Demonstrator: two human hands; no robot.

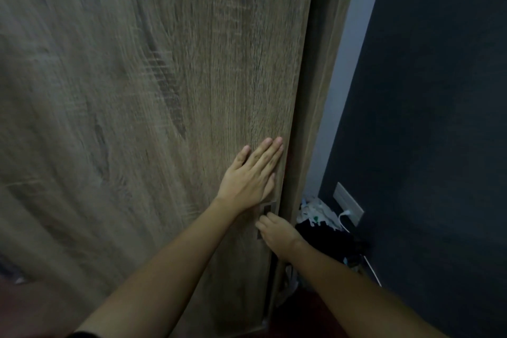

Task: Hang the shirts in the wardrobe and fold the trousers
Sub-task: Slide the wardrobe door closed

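Note:
A tall wood-grain wardrobe door fills most of the head view. My left hand lies flat on the door near its right edge, fingers straight and pointing up. Just below it, my right hand has its fingers curled into the small recessed metal handle at the door's edge. A narrow dark gap runs between the door's edge and the wardrobe's side frame. No shirts or trousers show on this side of the door.
A dark blue wall stands to the right, with a grey socket plate and a white plug and cable. A heap of dark and white clothes lies on the floor in the corner beside the wardrobe.

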